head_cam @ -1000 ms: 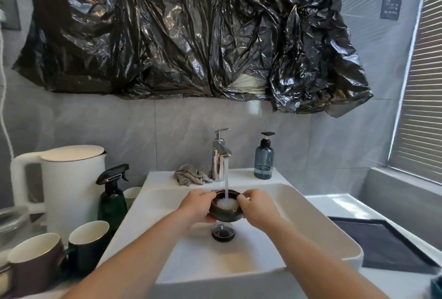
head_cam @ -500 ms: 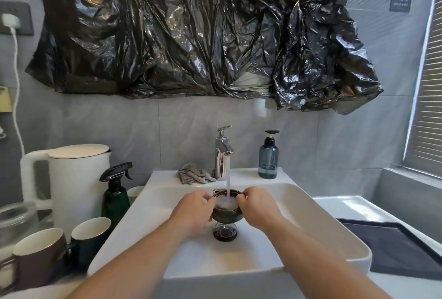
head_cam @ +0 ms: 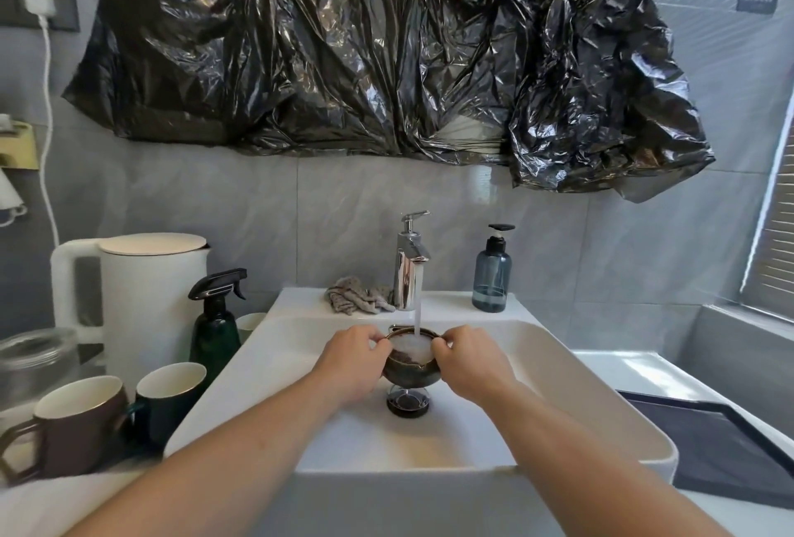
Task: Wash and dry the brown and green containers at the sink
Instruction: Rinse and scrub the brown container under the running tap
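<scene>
A small dark brown bowl (head_cam: pixel 408 372) with a pouring lip is held over the white sink (head_cam: pixel 558 382), right under the running tap (head_cam: pixel 410 261). Water foams white inside it. My left hand (head_cam: pixel 354 362) grips its left rim and side. My right hand (head_cam: pixel 466 362) grips its right rim and side. Below the bowl sits the dark drain (head_cam: pixel 408 403). A brown mug (head_cam: pixel 75 424) and a green mug (head_cam: pixel 169 397) stand on the counter at the left.
A grey cloth (head_cam: pixel 356 300) lies behind the basin beside the tap, and a blue soap dispenser (head_cam: pixel 492 274) stands to the right. A white kettle (head_cam: pixel 142 304), green spray bottle (head_cam: pixel 215 321) and glass jar (head_cam: pixel 34 358) crowd the left counter. A dark mat (head_cam: pixel 722 446) lies right.
The view has tilted slightly upward. Both hands keep the bowl under the stream, and the foaming water in it has risen.
</scene>
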